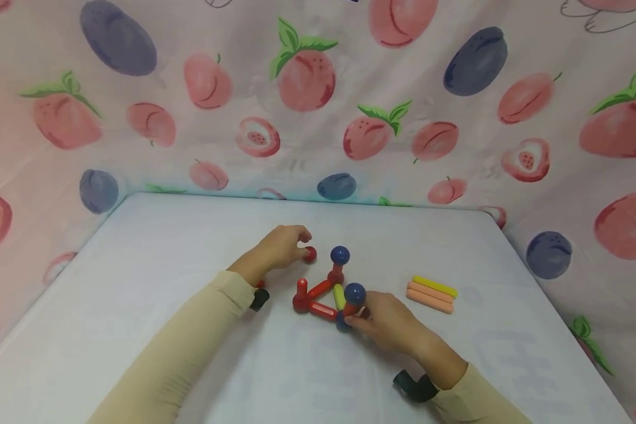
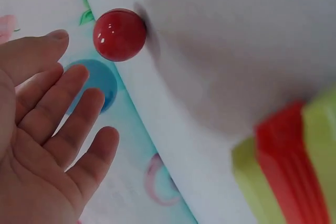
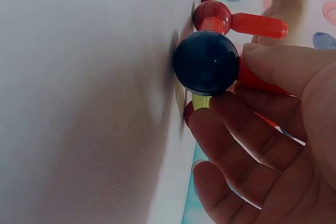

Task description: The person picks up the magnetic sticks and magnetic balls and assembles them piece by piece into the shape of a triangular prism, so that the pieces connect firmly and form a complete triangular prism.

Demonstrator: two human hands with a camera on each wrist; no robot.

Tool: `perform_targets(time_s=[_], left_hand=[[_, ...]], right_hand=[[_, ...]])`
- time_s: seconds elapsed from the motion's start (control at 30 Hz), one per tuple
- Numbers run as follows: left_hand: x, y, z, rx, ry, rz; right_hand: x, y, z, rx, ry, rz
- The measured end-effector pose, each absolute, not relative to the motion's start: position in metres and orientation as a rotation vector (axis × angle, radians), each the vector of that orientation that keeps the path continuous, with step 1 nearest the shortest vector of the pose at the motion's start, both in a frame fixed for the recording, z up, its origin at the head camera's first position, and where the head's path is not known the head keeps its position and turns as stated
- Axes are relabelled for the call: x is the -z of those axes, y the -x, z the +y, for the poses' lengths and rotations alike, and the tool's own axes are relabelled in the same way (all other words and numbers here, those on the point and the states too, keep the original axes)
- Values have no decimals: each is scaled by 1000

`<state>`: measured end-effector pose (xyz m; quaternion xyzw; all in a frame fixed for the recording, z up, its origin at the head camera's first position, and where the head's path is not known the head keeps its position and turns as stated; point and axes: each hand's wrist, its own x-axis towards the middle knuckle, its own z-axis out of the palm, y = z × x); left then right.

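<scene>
The left hand (image 1: 281,244), fingers spread, hovers just beside a glossy red plastic-looking ball (image 1: 310,254), best taken by its sides. Between the hands lies a triangular frame (image 1: 323,311) of plastic-looking rods, red and yellow-green, and red and blue balls; the right hand (image 1: 387,321), pinching its red upright rod (image 1: 351,310), should brace gently, without twisting.

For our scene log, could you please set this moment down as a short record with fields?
Left hand: beside a red ball, not gripping it
Right hand: pinches an upright red rod topped by a blue ball
Triangle: two red rods, one yellow-green rod
Other uprights: one bare, one topped by another blue ball
Loose rods: one yellow, two orange, right of the triangle
</scene>
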<state>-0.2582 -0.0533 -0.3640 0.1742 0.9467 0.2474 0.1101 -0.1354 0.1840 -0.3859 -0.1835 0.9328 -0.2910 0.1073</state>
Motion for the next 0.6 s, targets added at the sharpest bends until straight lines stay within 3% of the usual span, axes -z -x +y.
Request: perform_targets(time_s=[0.6], left_hand=[[375, 252, -75, -735, -407, 2726]], right_hand=[[386, 135, 185, 864, 561, 2753]])
